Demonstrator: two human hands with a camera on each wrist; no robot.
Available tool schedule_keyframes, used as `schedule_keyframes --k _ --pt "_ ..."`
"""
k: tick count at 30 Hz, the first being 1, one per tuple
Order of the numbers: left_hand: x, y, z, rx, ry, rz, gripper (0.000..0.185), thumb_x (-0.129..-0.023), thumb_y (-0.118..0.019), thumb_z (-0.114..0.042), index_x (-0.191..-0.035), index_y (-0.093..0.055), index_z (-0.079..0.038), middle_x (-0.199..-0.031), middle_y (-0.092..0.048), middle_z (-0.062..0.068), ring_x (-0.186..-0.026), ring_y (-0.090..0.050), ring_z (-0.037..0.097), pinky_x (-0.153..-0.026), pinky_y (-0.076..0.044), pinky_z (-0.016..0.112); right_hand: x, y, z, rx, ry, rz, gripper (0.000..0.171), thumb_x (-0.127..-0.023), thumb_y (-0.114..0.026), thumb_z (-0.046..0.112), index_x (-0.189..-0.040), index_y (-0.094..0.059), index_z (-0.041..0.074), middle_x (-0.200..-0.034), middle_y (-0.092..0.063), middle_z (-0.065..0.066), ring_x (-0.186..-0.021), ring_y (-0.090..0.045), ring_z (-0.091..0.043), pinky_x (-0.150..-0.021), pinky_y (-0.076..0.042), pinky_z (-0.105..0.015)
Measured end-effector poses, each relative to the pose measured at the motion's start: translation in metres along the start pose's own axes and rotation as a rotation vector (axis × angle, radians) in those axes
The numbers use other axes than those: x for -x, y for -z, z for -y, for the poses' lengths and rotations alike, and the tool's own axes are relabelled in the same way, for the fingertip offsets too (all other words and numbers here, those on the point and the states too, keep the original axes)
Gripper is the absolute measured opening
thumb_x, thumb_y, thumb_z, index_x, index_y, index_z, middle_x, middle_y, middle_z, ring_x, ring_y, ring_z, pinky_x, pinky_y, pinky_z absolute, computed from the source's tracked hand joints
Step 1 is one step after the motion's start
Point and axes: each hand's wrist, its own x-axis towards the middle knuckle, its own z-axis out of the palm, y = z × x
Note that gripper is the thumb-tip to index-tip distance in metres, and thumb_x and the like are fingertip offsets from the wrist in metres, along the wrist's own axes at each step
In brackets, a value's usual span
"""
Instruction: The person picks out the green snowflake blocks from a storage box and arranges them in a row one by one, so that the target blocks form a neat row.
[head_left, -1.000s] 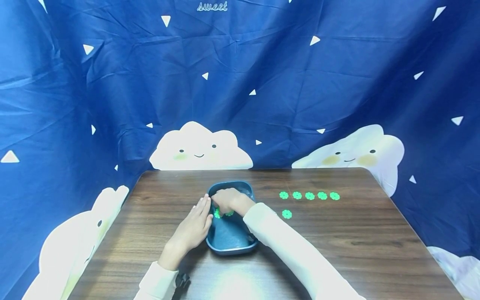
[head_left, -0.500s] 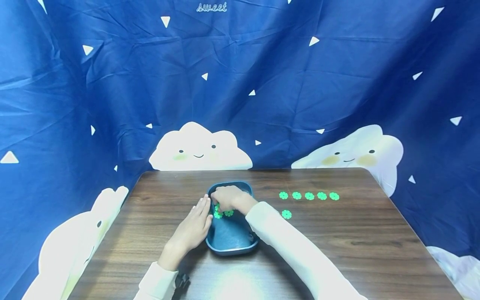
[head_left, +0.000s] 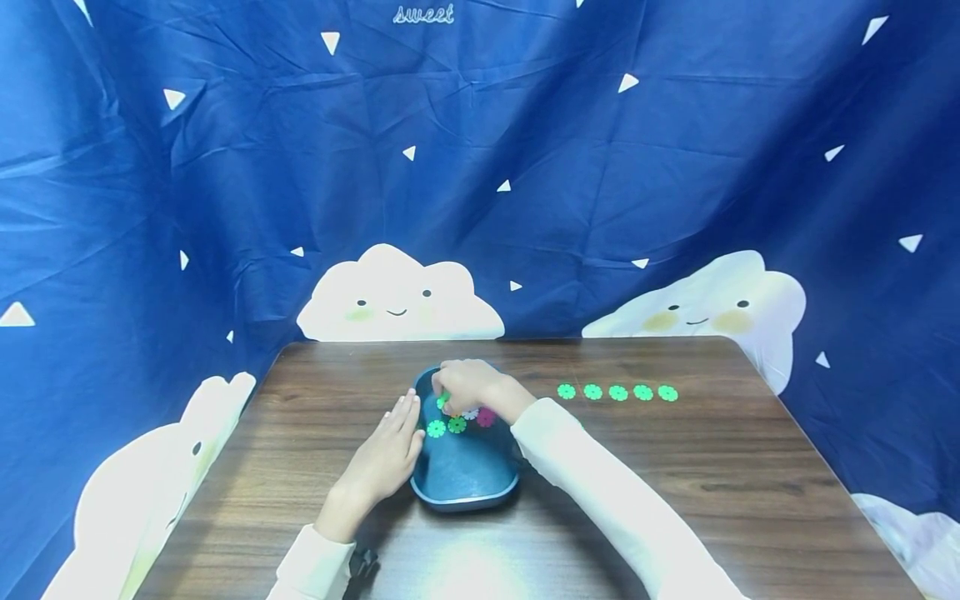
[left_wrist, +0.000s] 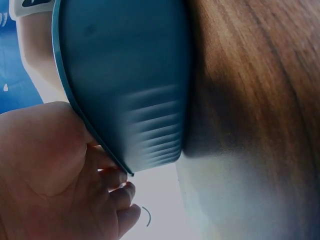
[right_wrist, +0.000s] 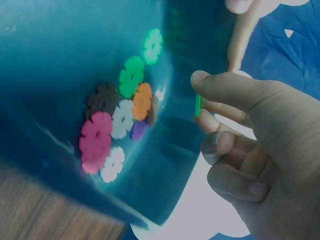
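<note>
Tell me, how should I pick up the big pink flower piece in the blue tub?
Pinch the flat pink plastic flower disc by its notched rim, coming from above through the open top of the teal plastic tub. It lies flat among other discs, so probably tilt one edge up first.

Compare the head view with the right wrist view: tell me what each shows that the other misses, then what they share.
Head view only: the left hand resting against the blue bowl's left rim, and a row of five green discs on the wooden table.

Right wrist view only: orange, purple and dark discs in the pile.

Both: the right hand pinching a green disc over the bowl, with green, pink and white discs inside.
</note>
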Motion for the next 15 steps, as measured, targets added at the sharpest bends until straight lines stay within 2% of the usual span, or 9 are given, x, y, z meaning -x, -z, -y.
schedule_keyframes --k 15 --pt "-0.001 0.000 0.000 -0.055 0.001 -0.006 0.058 -0.105 -0.040 -0.029 -0.154 -0.026 -0.002 -0.163 -0.022 0.013 -0.151 -0.024 0.029 -0.122 -0.026 0.048 0.039 0.026 -0.020 -0.001 -0.007 -0.108 0.026 -0.087 -0.073 0.031 -0.111 -0.070 0.021 -0.104 -0.061 0.005 -0.089 -0.060 -0.012 -0.082 -0.055 -0.033"
